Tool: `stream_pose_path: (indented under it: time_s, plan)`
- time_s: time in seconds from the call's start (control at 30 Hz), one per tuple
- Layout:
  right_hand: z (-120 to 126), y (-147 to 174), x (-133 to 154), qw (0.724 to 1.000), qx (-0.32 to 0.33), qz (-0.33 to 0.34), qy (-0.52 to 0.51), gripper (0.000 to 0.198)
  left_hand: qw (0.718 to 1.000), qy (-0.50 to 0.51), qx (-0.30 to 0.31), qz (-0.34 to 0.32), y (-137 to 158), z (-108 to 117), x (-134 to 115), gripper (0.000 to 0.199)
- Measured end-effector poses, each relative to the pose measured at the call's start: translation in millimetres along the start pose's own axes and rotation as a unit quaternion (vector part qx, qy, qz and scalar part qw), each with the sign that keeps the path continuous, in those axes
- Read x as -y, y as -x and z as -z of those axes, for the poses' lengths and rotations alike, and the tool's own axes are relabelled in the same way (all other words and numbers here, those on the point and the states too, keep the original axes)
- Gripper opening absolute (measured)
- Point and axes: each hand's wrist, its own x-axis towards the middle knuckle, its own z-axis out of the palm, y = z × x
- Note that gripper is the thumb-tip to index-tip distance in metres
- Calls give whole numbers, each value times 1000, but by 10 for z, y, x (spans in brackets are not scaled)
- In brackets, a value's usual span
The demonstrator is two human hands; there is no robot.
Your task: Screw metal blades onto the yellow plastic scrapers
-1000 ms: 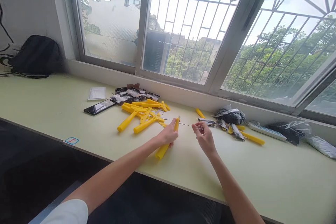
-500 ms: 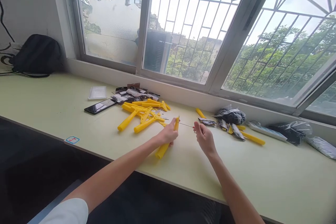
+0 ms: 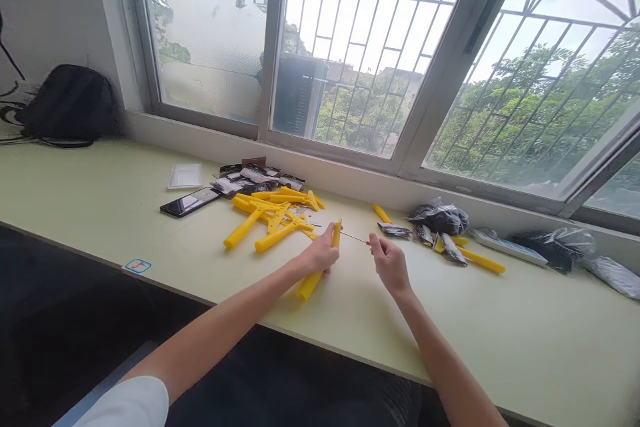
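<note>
My left hand [image 3: 323, 252] is closed around a yellow plastic handle [image 3: 310, 285], whose round grip sticks out below toward the table's front edge. Its narrow upper end [image 3: 337, 230] shows above my fingers. Closed in a fist, my right hand [image 3: 387, 260] holds a screwdriver [image 3: 354, 237]. The thin metal shaft points left and reaches the upper end of the yellow handle; my fingers cover most of the screwdriver's own handle. Just left of my left hand lies a pile of similar yellow handles [image 3: 274, 237] with flared, triangular heads.
Behind the pile are small black packets [image 3: 255, 177], a phone [image 3: 190, 202] and a clear flat case [image 3: 186, 176]. To the right lie more yellow handles [image 3: 483, 261], packets and bagged black items [image 3: 440, 219] along the window wall. A black bag [image 3: 73, 105] sits far left.
Both hands keep nearly the same place and grip. The right hand has turned slightly around the screwdriver, its thumb lying differently; the shaft still meets the yellow handle.
</note>
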Motion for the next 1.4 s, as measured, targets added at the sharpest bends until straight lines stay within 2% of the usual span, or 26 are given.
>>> stream_pose_path:
  time_s: [0.1,0.2,0.33,0.4,0.6,0.77,1.0,1.23,1.4]
  plan:
    - [-3,-21,-14,997,2,6,-72,49,1000,1,0,-5,0,0,0,65]
    - [-5,-45,-30,994,5,-1,-114,49,1000,-2,-3,-6,-4,-1,0,65]
    - [1,-48,-78,993,28,-71,-87,59,1000,-11,-1,3,-4,2,-3,70]
    - [6,-43,-87,992,43,-86,-77,62,1000,-14,0,4,-2,4,-9,70]
    - [9,-65,-21,990,17,-13,-136,56,1000,-8,-3,10,-1,8,-18,74]
    - [8,-57,-66,993,42,-66,-86,66,1000,-15,3,7,-6,1,-7,69]
    - [-2,-65,-44,993,1,-12,-119,61,1000,-14,3,-2,12,6,-21,66]
    - [-17,-55,-93,993,32,-72,-93,67,1000,-19,-8,4,8,-4,-22,63]
    - [-1,-54,-25,993,-14,0,-118,52,1000,-3,-9,-11,22,1,-30,64]
